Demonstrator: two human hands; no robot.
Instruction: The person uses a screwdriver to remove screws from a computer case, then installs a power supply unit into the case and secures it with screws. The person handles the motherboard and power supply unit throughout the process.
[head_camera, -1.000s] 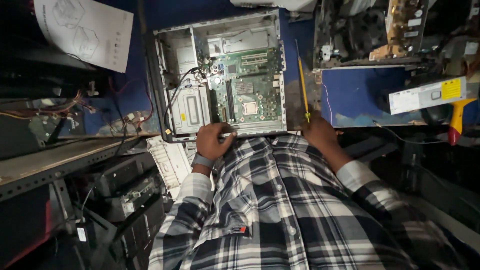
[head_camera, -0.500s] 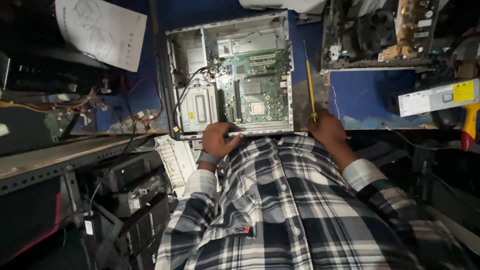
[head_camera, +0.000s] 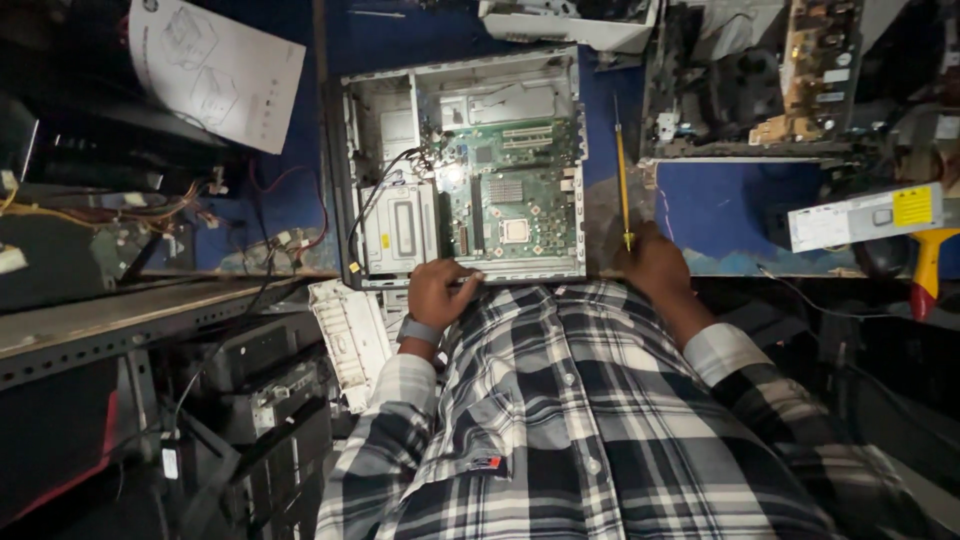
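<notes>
We see the left hand (head_camera: 437, 293) fingers curled on the open PC case (head_camera: 465, 165) near edge; right hand (head_camera: 655, 262) pinching a yellow screwdriver (head_camera: 622, 170) right of it; case looks heavy, stiff, board fragile; grip the frame.

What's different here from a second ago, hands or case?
Little has changed. The left hand stays on the near edge of the open grey metal computer case, and the right hand stays at the tip of the thin yellow screwdriver on the blue bench. Nothing picked up or released; only the view shifted slightly.
</notes>
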